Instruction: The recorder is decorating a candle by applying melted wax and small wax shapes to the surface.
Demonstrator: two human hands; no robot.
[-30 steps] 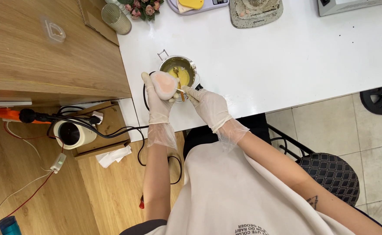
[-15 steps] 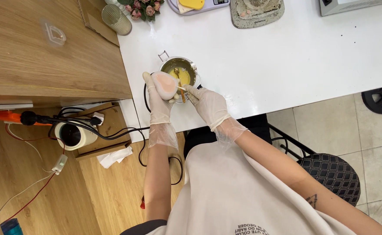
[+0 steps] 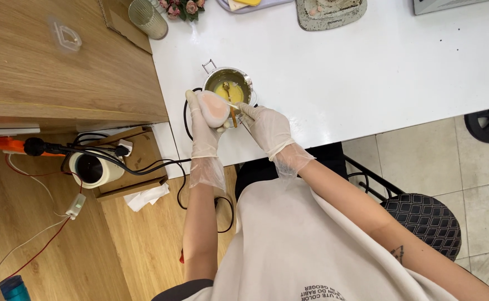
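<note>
Both my hands wear thin clear gloves. My left hand point(image 3: 203, 131) holds a small rounded white and pink object point(image 3: 215, 108) just beside a little metal pot point(image 3: 229, 83). The pot stands near the left edge of the white table point(image 3: 367, 67) and holds yellow liquid. My right hand point(image 3: 266, 129) grips a thin wooden stick point(image 3: 231, 106) whose far end reaches into the yellow liquid and passes next to the pink object.
A ribbed glass point(image 3: 147, 18) and small flowers point(image 3: 186, 6) stand at the table's far left corner. A wooden cabinet top point(image 3: 49, 72) lies left. Black cables point(image 3: 133, 164), a white cylinder device point(image 3: 94, 169) and a tissue point(image 3: 147, 196) are on the wooden floor. A black chair point(image 3: 422, 217) is at right.
My hands have stayed at the pot. The stick has shifted slightly against the pink object; little else differs.
</note>
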